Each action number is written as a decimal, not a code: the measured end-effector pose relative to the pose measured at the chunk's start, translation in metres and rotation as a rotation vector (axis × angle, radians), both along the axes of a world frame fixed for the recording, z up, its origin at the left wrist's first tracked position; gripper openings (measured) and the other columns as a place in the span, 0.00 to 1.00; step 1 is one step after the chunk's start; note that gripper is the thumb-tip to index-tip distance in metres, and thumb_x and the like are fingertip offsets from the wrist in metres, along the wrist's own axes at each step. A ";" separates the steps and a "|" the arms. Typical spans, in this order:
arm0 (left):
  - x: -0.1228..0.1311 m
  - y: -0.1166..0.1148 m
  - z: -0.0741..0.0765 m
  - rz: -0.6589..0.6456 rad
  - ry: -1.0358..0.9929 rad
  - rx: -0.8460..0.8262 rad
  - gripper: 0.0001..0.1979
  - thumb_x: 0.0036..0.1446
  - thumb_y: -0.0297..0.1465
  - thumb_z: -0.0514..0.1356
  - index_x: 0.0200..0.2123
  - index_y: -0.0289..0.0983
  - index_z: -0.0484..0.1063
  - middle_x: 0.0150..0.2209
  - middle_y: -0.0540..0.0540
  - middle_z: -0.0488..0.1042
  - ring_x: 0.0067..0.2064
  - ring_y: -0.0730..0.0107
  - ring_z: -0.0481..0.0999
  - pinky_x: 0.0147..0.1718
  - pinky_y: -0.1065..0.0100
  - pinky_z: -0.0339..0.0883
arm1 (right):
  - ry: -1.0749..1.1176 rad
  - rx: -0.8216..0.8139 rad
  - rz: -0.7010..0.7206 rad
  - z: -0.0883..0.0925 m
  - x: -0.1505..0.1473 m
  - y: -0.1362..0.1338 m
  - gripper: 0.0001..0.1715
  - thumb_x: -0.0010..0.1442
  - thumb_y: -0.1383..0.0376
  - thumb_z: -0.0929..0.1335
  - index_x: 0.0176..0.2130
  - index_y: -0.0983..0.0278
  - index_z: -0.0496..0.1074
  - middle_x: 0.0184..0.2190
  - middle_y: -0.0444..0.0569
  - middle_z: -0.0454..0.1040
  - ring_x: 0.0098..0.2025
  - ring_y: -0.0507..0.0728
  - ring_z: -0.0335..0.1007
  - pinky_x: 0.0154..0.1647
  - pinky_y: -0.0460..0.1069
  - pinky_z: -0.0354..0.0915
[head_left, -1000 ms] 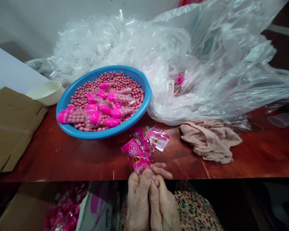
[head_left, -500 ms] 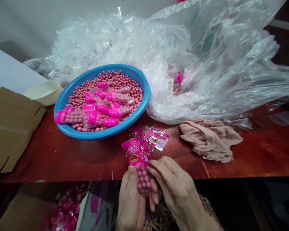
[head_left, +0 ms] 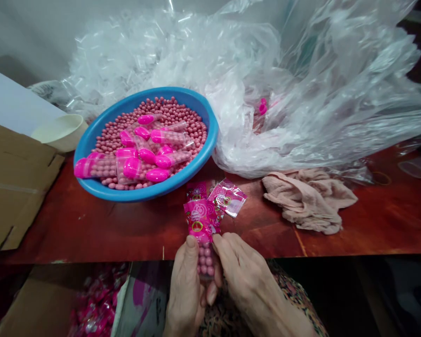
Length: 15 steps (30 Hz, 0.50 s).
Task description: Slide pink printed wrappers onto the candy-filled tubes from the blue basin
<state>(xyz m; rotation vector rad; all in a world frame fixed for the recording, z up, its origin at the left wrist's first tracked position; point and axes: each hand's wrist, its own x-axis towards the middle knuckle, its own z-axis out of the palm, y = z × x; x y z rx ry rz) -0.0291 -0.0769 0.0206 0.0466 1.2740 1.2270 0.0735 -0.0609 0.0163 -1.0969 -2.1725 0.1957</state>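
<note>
Just off the table's front edge, my left hand [head_left: 185, 283] is closed around a small clear container of pink balls [head_left: 206, 263]. Its thumb lies along the left side, with fingers behind. A shiny pink printed wrapper [head_left: 198, 217] covers or sits against the container's far end; how they join is hidden. My right hand [head_left: 247, 281] presses its closed fingertips on the right side, where wrapper and container meet. Beyond them lie several loose flat wrappers [head_left: 228, 197]. A blue basin [head_left: 211, 147] holds loose pink balls and several filled clear containers with bright pink caps [head_left: 157, 175].
Clear plastic bags and packaging [head_left: 266, 61] heap along the back. A crumpled pinkish cloth [head_left: 308, 199] lies right of the wrappers. Cardboard [head_left: 17, 187] and a cream bowl [head_left: 65, 133] stand at left. Below the edge, a box contains pink wrapped packets [head_left: 98, 304].
Both hands have shifted slightly left with the container. The right hand's fingers have drawn in closer against its side, and the wrapper stands straighter. The whole view has moved slightly.
</note>
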 end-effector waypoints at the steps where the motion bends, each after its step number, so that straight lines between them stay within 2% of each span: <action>1: -0.001 0.000 -0.001 -0.004 0.001 0.001 0.22 0.36 0.46 0.68 0.16 0.32 0.68 0.10 0.54 0.65 0.09 0.85 0.57 0.06 0.82 0.48 | -0.021 0.026 0.000 -0.001 -0.001 0.001 0.22 0.61 0.78 0.51 0.30 0.66 0.67 0.23 0.51 0.69 0.25 0.56 0.66 0.25 0.50 0.69; 6: -0.007 -0.003 -0.006 -0.096 -0.027 0.076 0.23 0.46 0.47 0.63 0.16 0.32 0.68 0.11 0.52 0.65 0.09 0.85 0.58 0.07 0.82 0.47 | -0.175 -0.026 0.142 -0.003 0.003 0.007 0.21 0.58 0.79 0.51 0.30 0.67 0.66 0.25 0.52 0.69 0.27 0.57 0.66 0.27 0.53 0.69; 9: -0.013 -0.005 -0.005 -0.201 -0.090 0.150 0.17 0.50 0.42 0.62 0.24 0.33 0.71 0.14 0.52 0.68 0.11 0.81 0.63 0.08 0.81 0.51 | -0.200 -0.115 0.217 -0.004 0.009 0.012 0.17 0.56 0.79 0.52 0.31 0.66 0.63 0.26 0.51 0.68 0.27 0.56 0.64 0.27 0.52 0.69; 12: -0.018 -0.009 -0.002 -0.314 -0.116 0.204 0.11 0.51 0.36 0.63 0.31 0.34 0.72 0.20 0.49 0.72 0.16 0.79 0.69 0.11 0.81 0.57 | -0.174 -0.238 0.250 -0.008 0.014 0.016 0.14 0.56 0.78 0.55 0.30 0.63 0.60 0.26 0.47 0.66 0.26 0.54 0.63 0.24 0.48 0.66; 15: -0.018 -0.011 -0.001 -0.330 -0.073 0.201 0.09 0.55 0.35 0.60 0.32 0.33 0.71 0.22 0.47 0.73 0.16 0.80 0.67 0.12 0.81 0.56 | -0.173 -0.176 0.219 -0.013 0.015 0.017 0.15 0.56 0.79 0.53 0.32 0.63 0.61 0.26 0.48 0.67 0.26 0.55 0.65 0.25 0.49 0.67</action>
